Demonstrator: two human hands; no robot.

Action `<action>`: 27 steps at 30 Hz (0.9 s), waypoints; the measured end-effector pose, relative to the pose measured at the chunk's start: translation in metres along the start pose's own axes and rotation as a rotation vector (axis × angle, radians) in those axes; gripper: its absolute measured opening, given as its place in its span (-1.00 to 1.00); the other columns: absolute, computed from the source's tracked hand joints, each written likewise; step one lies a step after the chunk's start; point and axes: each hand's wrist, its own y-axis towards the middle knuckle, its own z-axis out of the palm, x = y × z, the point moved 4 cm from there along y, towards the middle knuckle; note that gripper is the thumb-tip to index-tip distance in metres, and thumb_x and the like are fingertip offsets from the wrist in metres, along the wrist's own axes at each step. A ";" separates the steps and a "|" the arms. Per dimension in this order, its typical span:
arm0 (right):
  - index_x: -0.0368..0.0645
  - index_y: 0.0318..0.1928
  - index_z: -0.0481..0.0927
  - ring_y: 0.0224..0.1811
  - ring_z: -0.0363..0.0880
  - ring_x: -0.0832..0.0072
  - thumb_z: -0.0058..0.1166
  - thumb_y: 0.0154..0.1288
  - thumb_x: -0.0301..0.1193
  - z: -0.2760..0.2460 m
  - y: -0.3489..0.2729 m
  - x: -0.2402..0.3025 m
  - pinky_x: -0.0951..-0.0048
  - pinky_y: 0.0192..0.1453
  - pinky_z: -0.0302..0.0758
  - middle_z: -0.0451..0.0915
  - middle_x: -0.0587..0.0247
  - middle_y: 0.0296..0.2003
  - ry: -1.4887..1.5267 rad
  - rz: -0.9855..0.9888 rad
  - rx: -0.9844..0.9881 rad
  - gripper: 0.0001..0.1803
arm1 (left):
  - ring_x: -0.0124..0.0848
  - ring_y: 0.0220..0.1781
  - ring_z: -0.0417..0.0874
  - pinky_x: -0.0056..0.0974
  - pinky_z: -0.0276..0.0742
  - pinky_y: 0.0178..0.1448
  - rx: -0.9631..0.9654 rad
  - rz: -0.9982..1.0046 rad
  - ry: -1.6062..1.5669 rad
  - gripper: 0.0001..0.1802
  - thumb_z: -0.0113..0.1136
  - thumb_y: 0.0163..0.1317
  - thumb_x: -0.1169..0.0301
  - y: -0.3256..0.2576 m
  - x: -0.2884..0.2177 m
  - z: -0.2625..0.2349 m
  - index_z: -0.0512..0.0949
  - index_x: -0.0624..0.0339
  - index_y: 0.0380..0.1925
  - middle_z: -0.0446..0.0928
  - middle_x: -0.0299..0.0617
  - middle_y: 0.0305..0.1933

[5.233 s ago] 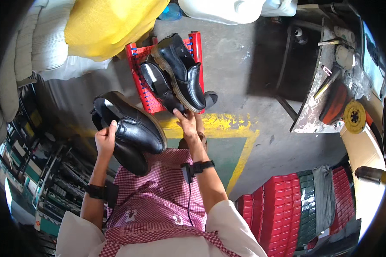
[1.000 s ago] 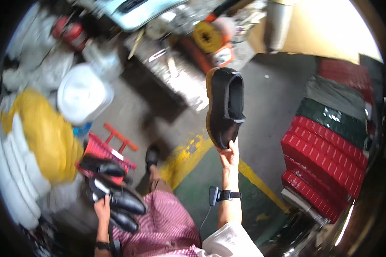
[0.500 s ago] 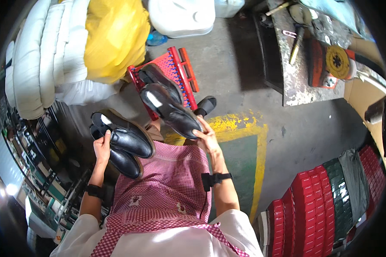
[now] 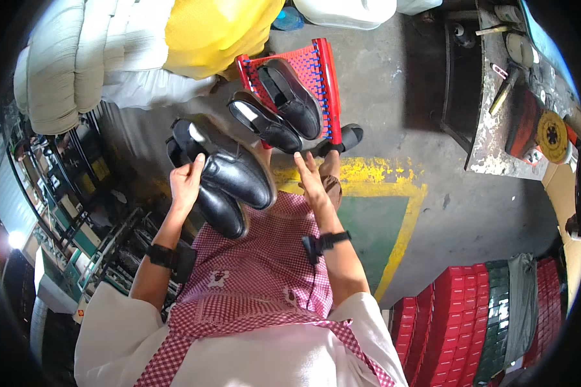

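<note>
My left hand [image 4: 187, 182] grips a pair of black leather shoes [image 4: 232, 164] held together, with my thumb over the opening of the upper one. The pair hangs above my checked apron. Two more black shoes [image 4: 294, 106] lie on a low red stool [image 4: 330, 90] with a woven seat. The nearer of them, a shoe with a pale insole [image 4: 271, 129], sticks out past the stool's left side. My right hand [image 4: 312, 179] is just below that shoe's toe, fingers stretched and apart, holding nothing. Whether a fingertip touches the toe I cannot tell.
Yellow and white sacks [image 4: 219, 35] stand at the far left. A worn workbench [image 4: 490, 145] with tools and a yellow wheel is at the right. Stacked red boxes [image 4: 458, 309] rise at the near right, and metal racks [image 4: 103, 251] at the left. My sandalled foot [image 4: 350, 137] is beside the stool.
My right hand has let go of its pair, which now rests on the stool. The left hand still holds its shoes. The view has shifted, so the surroundings sit differently.
</note>
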 end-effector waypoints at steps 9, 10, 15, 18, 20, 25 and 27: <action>-0.22 0.27 -0.06 0.21 0.16 0.40 0.27 -0.11 -0.58 -0.016 -0.128 0.071 0.41 0.25 0.15 0.21 0.10 0.16 0.259 -0.576 0.333 -0.04 | -0.66 -0.69 0.06 -0.40 -0.01 -0.65 0.076 0.158 -0.191 -0.49 0.11 0.17 0.23 -0.010 -0.095 0.036 0.28 0.32 -0.84 0.08 -0.41 -0.81; -0.22 0.27 -0.06 0.21 0.16 0.40 0.27 -0.11 -0.58 -0.023 -0.136 0.076 0.41 0.25 0.15 0.21 0.10 0.16 0.266 -0.591 0.323 -0.04 | -0.65 -0.69 0.06 -0.40 -0.01 -0.65 0.078 0.153 -0.232 -0.48 0.10 0.18 0.23 -0.012 -0.102 0.038 0.26 0.32 -0.85 0.07 -0.40 -0.81; -0.29 0.21 0.11 0.17 0.23 0.39 0.28 -0.13 -0.58 -0.097 -0.171 0.087 0.41 0.23 0.18 0.25 0.09 0.13 0.279 -0.802 0.008 -0.15 | -0.67 -0.64 0.30 -0.47 0.21 -0.53 0.186 0.385 -0.239 -0.72 -0.02 0.24 0.33 -0.039 -0.167 0.058 0.61 0.29 -0.39 0.44 -0.32 -0.71; -0.31 0.21 0.11 0.16 0.26 0.37 0.27 -0.13 -0.60 -0.145 -0.200 0.095 0.40 0.20 0.23 0.24 0.05 0.14 0.335 -0.838 -0.230 -0.15 | -0.66 -0.56 0.41 -0.47 0.28 -0.47 0.265 0.388 -0.258 -0.68 -0.08 0.26 0.32 -0.045 -0.187 0.067 0.61 0.30 -0.40 0.57 -0.27 -0.56; -0.32 0.21 0.10 0.15 0.27 0.36 0.26 -0.11 -0.59 -0.176 -0.222 0.101 0.40 0.20 0.24 0.23 0.04 0.14 0.294 -0.908 -0.473 -0.16 | -0.64 -0.60 0.41 -0.47 0.27 -0.48 0.293 0.380 -0.280 -0.62 -0.09 0.27 0.30 -0.046 -0.191 0.075 0.61 0.33 -0.52 0.56 -0.26 -0.62; -0.32 0.22 0.08 0.10 0.30 0.38 0.18 -0.03 -0.60 -0.270 -0.266 0.098 0.44 0.16 0.25 0.25 0.02 0.13 0.387 -1.062 -0.984 -0.21 | -0.61 -0.66 0.39 -0.44 0.24 -0.52 0.390 0.368 -0.204 -0.55 -0.07 0.26 0.25 -0.058 -0.204 0.098 0.59 0.34 -0.66 0.52 -0.26 -0.70; -0.30 0.23 0.09 0.09 0.31 0.38 0.15 0.02 -0.54 -0.298 -0.281 0.102 0.45 0.16 0.24 0.27 -0.01 0.12 0.318 -1.101 -1.200 -0.25 | -0.60 -0.65 0.40 -0.43 0.25 -0.51 0.402 0.387 -0.157 -0.52 -0.07 0.26 0.23 -0.061 -0.207 0.099 0.58 0.35 -0.68 0.51 -0.25 -0.71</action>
